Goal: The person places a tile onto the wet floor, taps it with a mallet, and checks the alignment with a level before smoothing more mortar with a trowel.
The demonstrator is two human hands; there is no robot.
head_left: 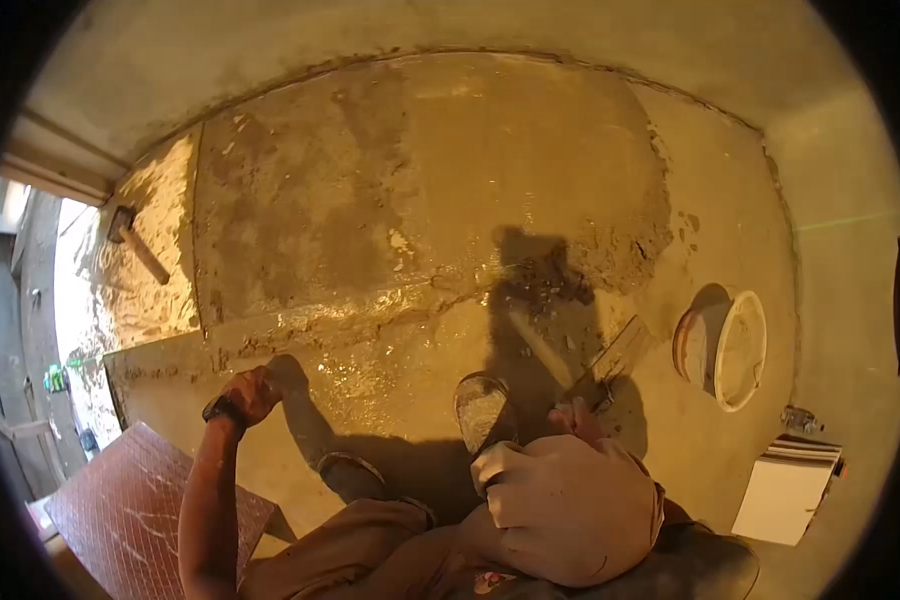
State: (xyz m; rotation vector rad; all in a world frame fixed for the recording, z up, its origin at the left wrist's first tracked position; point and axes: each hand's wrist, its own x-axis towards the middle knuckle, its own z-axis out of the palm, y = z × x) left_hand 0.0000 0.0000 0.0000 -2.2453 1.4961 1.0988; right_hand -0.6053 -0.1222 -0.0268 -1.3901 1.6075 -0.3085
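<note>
The floor (440, 410) spreads across the scene, walled at the far side and right. A broad layer of wet mortar (530, 160) covers its far middle: smooth and yellow-brown toward the right, rougher and darker toward the left, with a ragged, glistening near edge. At the near left lies a reddish-brown tile (150, 510) with pale veins and a grid of lines. A round bucket (740, 350) with a pale rim stands at the right, beyond a stack of tiles (785, 495) near the right wall. At the far left, a mallet (142, 248) lies on the sunlit, rough strip. Right of centre, a long, narrow flat-bladed tool (615, 352) slants across the floor just short of the mortar's near edge, its far end toward the right.

The left hand (250, 396), a dark watch on its wrist, is held out at the left, its forearm rising from the near edge. Its fingers are curled in, with nothing visible in them. The right hand (582, 422) is low beside the near end of the flat-bladed tool, partly hidden by beige clothing (570, 510); whether its fingers are closed on the tool cannot be told.
</note>
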